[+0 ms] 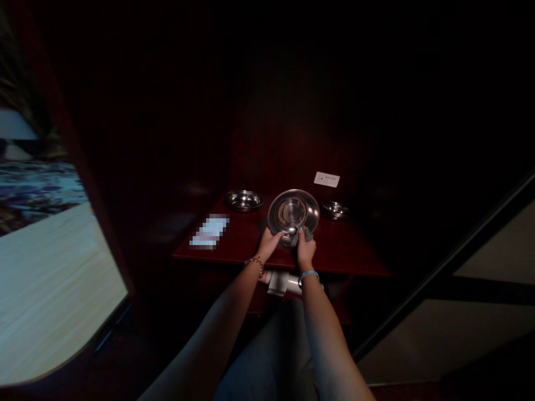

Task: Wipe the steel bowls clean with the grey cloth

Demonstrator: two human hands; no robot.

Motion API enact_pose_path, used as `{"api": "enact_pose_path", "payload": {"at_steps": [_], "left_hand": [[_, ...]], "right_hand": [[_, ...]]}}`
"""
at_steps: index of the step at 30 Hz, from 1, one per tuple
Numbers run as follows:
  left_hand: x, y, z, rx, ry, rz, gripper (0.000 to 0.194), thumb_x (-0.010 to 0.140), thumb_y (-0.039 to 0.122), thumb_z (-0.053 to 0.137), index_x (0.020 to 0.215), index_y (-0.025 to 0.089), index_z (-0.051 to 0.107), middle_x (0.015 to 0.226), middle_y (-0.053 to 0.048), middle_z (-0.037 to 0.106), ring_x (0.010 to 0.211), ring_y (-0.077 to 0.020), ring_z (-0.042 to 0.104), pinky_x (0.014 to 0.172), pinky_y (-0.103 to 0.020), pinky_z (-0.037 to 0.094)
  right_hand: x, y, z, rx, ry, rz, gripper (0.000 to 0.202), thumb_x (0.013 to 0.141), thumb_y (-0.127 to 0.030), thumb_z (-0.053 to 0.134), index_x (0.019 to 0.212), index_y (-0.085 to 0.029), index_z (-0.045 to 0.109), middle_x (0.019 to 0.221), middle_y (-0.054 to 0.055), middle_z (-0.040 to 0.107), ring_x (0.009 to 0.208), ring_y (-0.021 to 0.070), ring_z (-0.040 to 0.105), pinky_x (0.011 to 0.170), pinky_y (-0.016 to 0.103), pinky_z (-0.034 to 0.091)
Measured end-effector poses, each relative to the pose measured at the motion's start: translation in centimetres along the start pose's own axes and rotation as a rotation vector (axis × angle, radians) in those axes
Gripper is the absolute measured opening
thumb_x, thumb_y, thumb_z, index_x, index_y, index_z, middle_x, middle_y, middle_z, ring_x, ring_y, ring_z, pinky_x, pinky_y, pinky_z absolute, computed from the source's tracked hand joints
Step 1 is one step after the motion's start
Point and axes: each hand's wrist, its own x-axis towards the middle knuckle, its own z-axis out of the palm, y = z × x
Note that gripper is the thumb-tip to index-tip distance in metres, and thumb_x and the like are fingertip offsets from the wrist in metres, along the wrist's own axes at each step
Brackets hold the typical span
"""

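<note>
A shiny stainless steel bowl [292, 210] is tilted up, its inside facing me, above the dark red shelf. My left hand [268, 244] grips the near left part of its rim, thumb on the inner side. At the near right of the rim, my right hand [306, 250] is closed on a grey cloth [308, 234] pressed against the bowl. Part of the cloth shows between the two hands; the fingers beneath the rim are hidden.
On the shelf [246, 252] sit a steel bowl [244, 200] at left and a smaller steel bowl [335, 210] at right. A blurred-out white item [209, 231] lies front left. A white socket panel [326, 179] is behind, white pipe [278, 282] below, and a pale tabletop [58, 289] far left.
</note>
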Motion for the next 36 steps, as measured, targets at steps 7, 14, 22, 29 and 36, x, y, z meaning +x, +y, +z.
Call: {"api": "enact_pose_path", "payload": {"at_steps": [7, 14, 22, 29, 36], "left_hand": [[-0.1, -0.1, -0.2, 0.088, -0.073, 0.038, 0.039, 0.079, 0.025, 0.066, 0.115, 0.014, 0.068, 0.125, -0.012, 0.069, 0.120, -0.0242, 0.062, 0.111, -0.039, 0.041], [-0.4, -0.1, -0.4, 0.250, -0.241, 0.054, 0.045, 0.080, 0.041, 0.067, 0.115, 0.013, 0.069, 0.122, -0.013, 0.070, 0.114, -0.0251, 0.065, 0.104, -0.037, 0.047], [-1.3, 1.2, -0.6, 0.758, -0.410, -0.004, 0.056, 0.083, 0.065, 0.054, 0.114, 0.022, 0.073, 0.120, -0.011, 0.071, 0.121, -0.0295, 0.061, 0.101, -0.033, 0.045], [-1.0, 1.0, -0.5, 0.806, -0.408, -0.043, 0.055, 0.089, 0.059, 0.049, 0.123, 0.021, 0.068, 0.126, -0.012, 0.068, 0.125, -0.0273, 0.059, 0.101, -0.031, 0.043], [-0.9, 0.8, -0.4, 0.633, -0.359, -0.028, 0.043, 0.088, 0.045, 0.056, 0.120, 0.020, 0.069, 0.126, -0.007, 0.069, 0.123, -0.0229, 0.060, 0.105, -0.029, 0.042]], "right_hand": [[0.0, 0.0, -0.1, 0.028, 0.010, 0.009, 0.049, 0.081, -0.050, 0.063, 0.101, -0.008, 0.076, 0.102, 0.016, 0.076, 0.094, 0.0276, 0.072, 0.080, 0.031, 0.052], [0.3, 0.5, 0.0, 0.071, 0.050, 0.008, 0.049, 0.081, -0.050, 0.062, 0.104, -0.009, 0.075, 0.106, 0.016, 0.076, 0.096, 0.0268, 0.072, 0.082, 0.031, 0.052], [0.4, 0.6, -0.1, 0.059, 0.025, 0.015, 0.051, 0.081, -0.053, 0.061, 0.102, -0.009, 0.075, 0.101, 0.016, 0.077, 0.093, 0.0269, 0.071, 0.078, 0.031, 0.052], [0.2, 0.4, -0.1, 0.002, -0.014, 0.010, 0.052, 0.081, -0.055, 0.061, 0.098, -0.009, 0.076, 0.096, 0.016, 0.077, 0.089, 0.0277, 0.072, 0.074, 0.031, 0.052], [0.1, 0.2, -0.1, 0.007, -0.044, 0.002, 0.052, 0.081, -0.055, 0.060, 0.100, -0.009, 0.076, 0.100, 0.016, 0.077, 0.092, 0.0282, 0.072, 0.078, 0.032, 0.052]]}}
